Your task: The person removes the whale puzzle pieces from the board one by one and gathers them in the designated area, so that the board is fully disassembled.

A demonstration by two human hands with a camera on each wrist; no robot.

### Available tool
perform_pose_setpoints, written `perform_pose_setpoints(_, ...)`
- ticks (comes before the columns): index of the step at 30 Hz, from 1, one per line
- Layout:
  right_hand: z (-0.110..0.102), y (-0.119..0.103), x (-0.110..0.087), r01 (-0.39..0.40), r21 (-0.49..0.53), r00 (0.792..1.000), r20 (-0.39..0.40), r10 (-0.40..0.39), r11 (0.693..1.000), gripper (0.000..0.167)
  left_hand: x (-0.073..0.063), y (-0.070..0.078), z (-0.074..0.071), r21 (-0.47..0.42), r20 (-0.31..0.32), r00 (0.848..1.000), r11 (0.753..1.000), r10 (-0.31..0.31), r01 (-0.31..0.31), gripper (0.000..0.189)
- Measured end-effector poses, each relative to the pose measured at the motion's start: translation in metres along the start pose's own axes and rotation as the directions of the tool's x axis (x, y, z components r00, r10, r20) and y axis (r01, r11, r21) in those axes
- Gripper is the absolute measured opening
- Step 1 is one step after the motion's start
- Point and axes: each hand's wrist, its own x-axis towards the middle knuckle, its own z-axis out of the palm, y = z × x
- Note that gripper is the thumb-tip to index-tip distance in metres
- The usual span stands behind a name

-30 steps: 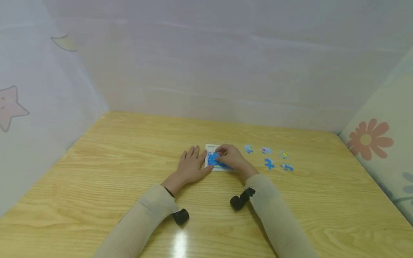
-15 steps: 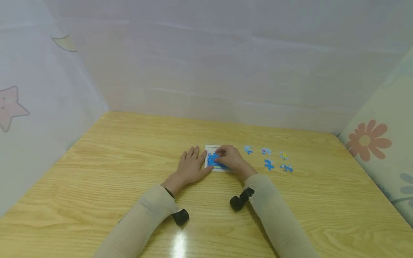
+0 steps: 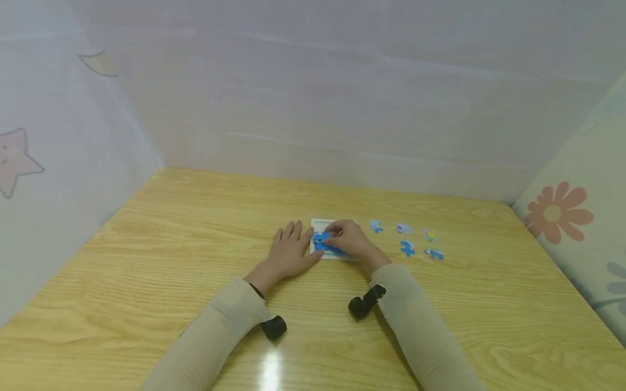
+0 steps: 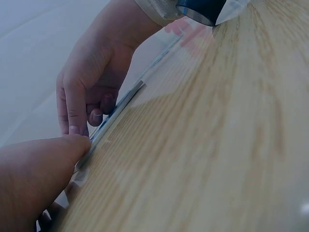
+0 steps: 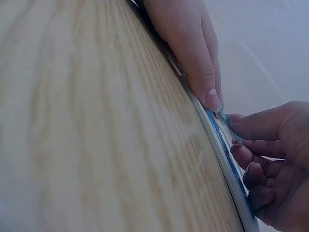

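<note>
A small white-rimmed puzzle frame (image 3: 320, 221) lies on the table, with blue picture area (image 3: 337, 250) showing in its near part. My left hand (image 3: 288, 254) lies spread on the table at the frame's left side, its thumb on the near-left corner. Over the frame, my right hand (image 3: 350, 239) pinches a blue puzzle piece (image 3: 320, 239) between thumb and fingers. In the right wrist view this puzzle piece (image 5: 223, 119) stands tilted at the frame's edge, close to the left thumb (image 5: 211, 99). The right hand hides much of the frame.
To the right of the frame lie several loose puzzle pieces, among them a blue one (image 3: 407, 248), one with a yellow sun (image 3: 430, 235) and a pale one (image 3: 376, 226). The wooden table (image 3: 195, 228) ends at pale cloth walls (image 3: 313, 108) behind and at both sides.
The pinched puzzle piece has shifted slightly left toward the frame's left rim, with the right fingers moving a little along with it. The left hand has stayed in place.
</note>
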Motion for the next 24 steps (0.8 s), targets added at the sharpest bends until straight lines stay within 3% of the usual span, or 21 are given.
perform_pose_setpoints(8, -0.004, 0.002, -0.003, -0.018, 0.051, 1.0, 0.01, 0.017, 0.999, 0.027, 0.0, -0.001, 0.0, -0.008, -0.003, 1.0, 1.0, 0.004, -0.004, 0.067)
perform_pose_setpoints(16, -0.025, 0.007, -0.013, 0.06, 0.051, 0.998, 0.007, -0.061, 0.997, 0.027, 0.001, 0.0, 0.001, -0.007, -0.002, 1.0, 1.0, 0.0, 0.0, 0.067)
perform_pose_setpoints(24, -0.054, 0.016, -0.037, 0.13, 0.035, 0.991, -0.024, -0.13, 0.991, 0.027, 0.001, 0.0, 0.002, -0.012, 0.016, 1.0, 1.0, -0.004, 0.004, 0.065)
